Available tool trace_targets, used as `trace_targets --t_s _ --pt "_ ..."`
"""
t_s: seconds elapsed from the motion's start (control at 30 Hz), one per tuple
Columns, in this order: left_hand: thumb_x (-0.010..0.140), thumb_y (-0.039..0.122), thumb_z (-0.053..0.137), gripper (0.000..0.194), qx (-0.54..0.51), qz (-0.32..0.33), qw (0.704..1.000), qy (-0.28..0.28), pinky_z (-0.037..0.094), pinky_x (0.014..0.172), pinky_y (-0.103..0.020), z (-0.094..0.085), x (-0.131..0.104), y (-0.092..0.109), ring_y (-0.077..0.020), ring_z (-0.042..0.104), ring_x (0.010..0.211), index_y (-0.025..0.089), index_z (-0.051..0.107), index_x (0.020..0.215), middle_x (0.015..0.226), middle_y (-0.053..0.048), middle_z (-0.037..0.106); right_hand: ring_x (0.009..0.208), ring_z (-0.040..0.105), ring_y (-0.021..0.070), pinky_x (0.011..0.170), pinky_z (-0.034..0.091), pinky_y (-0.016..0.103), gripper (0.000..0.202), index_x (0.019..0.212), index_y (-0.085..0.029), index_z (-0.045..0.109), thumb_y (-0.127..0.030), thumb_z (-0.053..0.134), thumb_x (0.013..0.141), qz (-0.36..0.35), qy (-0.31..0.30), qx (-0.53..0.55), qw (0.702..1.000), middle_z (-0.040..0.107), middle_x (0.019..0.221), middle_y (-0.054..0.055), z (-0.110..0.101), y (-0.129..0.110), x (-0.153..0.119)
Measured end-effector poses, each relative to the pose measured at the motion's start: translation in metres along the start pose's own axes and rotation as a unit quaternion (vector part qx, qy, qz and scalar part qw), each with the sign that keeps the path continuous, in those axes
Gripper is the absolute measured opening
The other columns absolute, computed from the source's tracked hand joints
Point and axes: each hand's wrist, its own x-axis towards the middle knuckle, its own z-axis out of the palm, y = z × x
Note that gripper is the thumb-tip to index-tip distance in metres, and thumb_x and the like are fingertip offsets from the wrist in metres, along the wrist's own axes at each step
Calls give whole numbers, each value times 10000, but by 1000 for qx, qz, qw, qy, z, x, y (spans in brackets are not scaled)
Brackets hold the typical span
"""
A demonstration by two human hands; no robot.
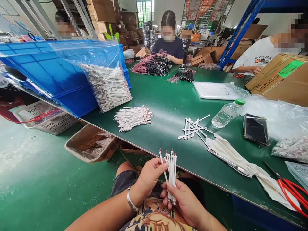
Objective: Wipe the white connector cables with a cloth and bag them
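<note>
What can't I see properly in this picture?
All in the head view:
Thin white cable pieces in the bare right hand: exact number, because they overlap and the hand covers parts.
Metal scissors with red handles: handle ends, cut off by the right edge.
Green rectangular label on the brown cardboard box: any writing, too small to read.

Green worktable (166,106), which I view remotely. On its left stand a blue crate (69,86) and a bag of white leads (109,88), with a pile of matching leads (133,118) just nearer; far, pink-and-black wires (154,65); right of centre, crossed loose leads (190,129); right, a bottle (223,115), white cloth (229,150) and, near, red-handled scissors (286,186).
</note>
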Motion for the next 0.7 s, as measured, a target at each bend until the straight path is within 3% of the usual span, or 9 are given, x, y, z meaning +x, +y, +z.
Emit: trace_targets --t_s 0.2,0.43,0.7 --pt "741 338 659 241 5 31 999 22 449 695 -240 -2 7 9 -111 564 673 135 582 845 755 -11 630 521 555 69 460 353 166 321 839 -115 576 -421 644 767 -8 -12 -36 999 617 679 22 -1 0 -3" --pt "837 375 523 233 131 91 987 13 428 638 -242 -6 12 20 -116 527 628 155 515 760 657 5 576 524 550 68 465 362 169 310 818 -115 571 -417 631 780 -23 -25 -52 998 610 676 18 -3 0 -4" --pt "895 391 411 230 161 128 977 56 416 666 -245 1 12 6 -111 496 661 189 448 791 696 25 528 515 553 69 465 358 167 297 806 -113 570 -400 639 777 -15 -25 -12 1000 617 666 27 -3 0 -2"
